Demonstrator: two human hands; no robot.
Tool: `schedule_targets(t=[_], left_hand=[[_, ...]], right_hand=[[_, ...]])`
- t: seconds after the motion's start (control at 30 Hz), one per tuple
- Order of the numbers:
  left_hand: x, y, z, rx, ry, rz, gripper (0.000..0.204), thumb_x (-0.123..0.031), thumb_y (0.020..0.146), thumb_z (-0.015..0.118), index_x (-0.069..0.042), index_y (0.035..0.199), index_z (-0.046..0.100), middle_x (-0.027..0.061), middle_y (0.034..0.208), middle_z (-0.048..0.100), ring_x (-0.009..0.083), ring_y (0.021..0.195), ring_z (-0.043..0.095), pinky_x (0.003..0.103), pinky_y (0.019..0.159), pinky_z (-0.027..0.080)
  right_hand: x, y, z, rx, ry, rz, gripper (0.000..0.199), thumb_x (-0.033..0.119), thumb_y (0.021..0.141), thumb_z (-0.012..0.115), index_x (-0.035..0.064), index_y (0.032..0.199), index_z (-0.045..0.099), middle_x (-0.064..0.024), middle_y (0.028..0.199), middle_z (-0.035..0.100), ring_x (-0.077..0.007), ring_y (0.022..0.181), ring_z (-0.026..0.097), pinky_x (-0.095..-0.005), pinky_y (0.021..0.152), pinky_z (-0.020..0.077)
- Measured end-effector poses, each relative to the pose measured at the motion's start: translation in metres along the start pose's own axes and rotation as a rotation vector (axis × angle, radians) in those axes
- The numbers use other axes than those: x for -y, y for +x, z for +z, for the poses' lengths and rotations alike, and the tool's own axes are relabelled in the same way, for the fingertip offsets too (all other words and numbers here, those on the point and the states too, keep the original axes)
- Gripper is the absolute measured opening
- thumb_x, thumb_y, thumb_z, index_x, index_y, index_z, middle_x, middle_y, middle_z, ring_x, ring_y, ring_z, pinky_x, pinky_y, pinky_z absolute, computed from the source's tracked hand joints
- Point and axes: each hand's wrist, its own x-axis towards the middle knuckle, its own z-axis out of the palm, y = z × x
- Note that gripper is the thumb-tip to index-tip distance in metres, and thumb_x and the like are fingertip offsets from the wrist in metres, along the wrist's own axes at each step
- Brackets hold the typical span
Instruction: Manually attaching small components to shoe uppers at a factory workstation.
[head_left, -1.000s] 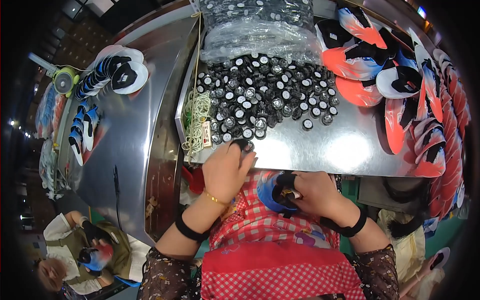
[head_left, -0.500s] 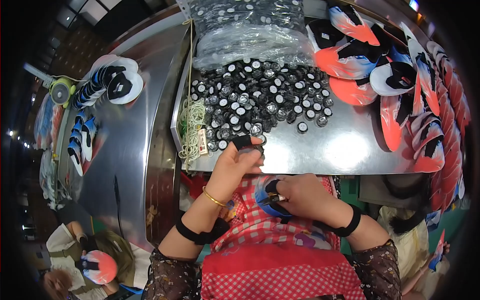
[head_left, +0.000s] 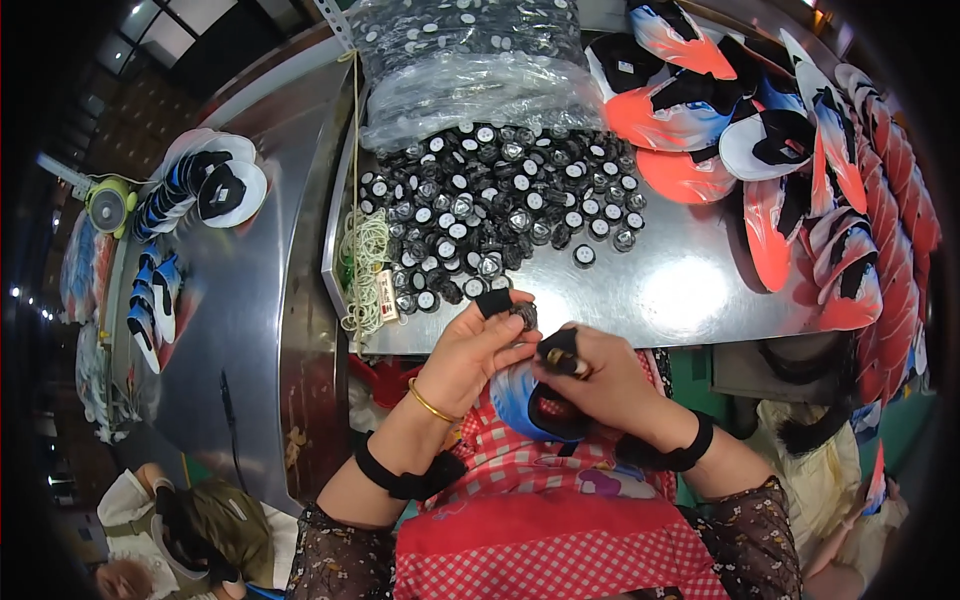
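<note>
My left hand (head_left: 482, 345) pinches a small round dark dial (head_left: 524, 315) between thumb and fingertips, just off the table's near edge. A black band wraps one of its fingers. Close beside it, my right hand (head_left: 612, 378) is closed around a small dark tool with a metal end (head_left: 566, 362), whose exact kind I cannot make out. Beneath both hands, a blue-and-white shoe upper (head_left: 514, 398) rests on my lap against the red checked apron (head_left: 500, 470), partly covered by my right hand. Many loose dials (head_left: 470, 215) with white or clear faces lie heaped on the metal table.
A clear plastic bag of dials (head_left: 470, 70) stands behind the heap. Pale cord (head_left: 365, 265) lies along the table's left edge. Orange, blue and white shoe uppers (head_left: 690, 175) pile up at right; more uppers (head_left: 232, 190) sit on the left table. A person (head_left: 190, 535) sits at lower left.
My left hand has come away from the heap toward my right hand, with the dial now plainly in its fingertips. My right hand has risen slightly off the shoe upper.
</note>
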Motion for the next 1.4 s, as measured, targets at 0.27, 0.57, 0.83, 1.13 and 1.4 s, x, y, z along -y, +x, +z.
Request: schedule_targets(t=[0.27,0.57,0.83,1.13,1.4], left_hand=[[0.000,-0.003,0.015,-0.025,0.050,0.025,0.024,-0.009,0.090,0.055,-0.006,0.113,0.051,0.0054,0.101,0.061,0.0132,0.090,0.061,0.027,0.080,0.052],[-0.009,-0.006,0.024,-0.009,-0.058,0.103,0.023,-0.007,0.089,0.055,-0.006,0.112,0.052,0.0040,0.099,0.059,0.0131,0.089,0.060,0.027,0.082,0.052],[-0.008,-0.001,0.021,0.039,-0.222,-0.048,0.022,-0.008,0.089,0.056,-0.007,0.111,0.053,0.0083,0.103,0.060,0.0169,0.096,0.061,0.028,0.083,0.053],[-0.011,-0.001,0.031,0.016,-0.230,-0.032,0.017,-0.006,0.089,0.054,-0.007,0.107,0.053,0.0114,0.105,0.060,0.0218,0.104,0.059,0.029,0.085,0.053],[-0.011,-0.002,0.036,0.017,-0.277,-0.058,0.013,-0.008,0.091,0.053,-0.007,0.104,0.053,0.0142,0.110,0.060,0.0238,0.106,0.059,0.031,0.085,0.053]], right_hand=[[0.011,0.000,-0.017,-0.292,0.374,0.127,0.017,0.018,0.078,0.072,0.0057,0.086,0.064,-0.0083,0.068,0.061,-0.0113,0.060,0.059,-0.0259,0.055,0.0441],[0.010,-0.006,-0.016,-0.322,-0.205,-0.093,0.013,0.009,0.072,0.072,0.0038,0.073,0.060,-0.0077,0.060,0.053,-0.0176,0.051,0.053,-0.0289,0.048,0.0390],[0.023,-0.010,-0.019,-0.328,-0.358,-0.206,0.019,0.013,0.064,0.073,0.0099,0.078,0.060,-0.0059,0.071,0.057,-0.0248,0.057,0.058,-0.0339,0.048,0.0438],[0.024,-0.011,-0.016,-0.418,-0.398,-0.295,0.017,0.008,0.069,0.072,0.0089,0.075,0.056,-0.0054,0.061,0.051,-0.0222,0.048,0.052,-0.0315,0.043,0.0380],[0.022,-0.012,-0.015,-0.417,-0.424,-0.281,0.016,0.007,0.069,0.072,0.0092,0.077,0.058,-0.0053,0.061,0.051,-0.0216,0.049,0.052,-0.0309,0.043,0.0384]])
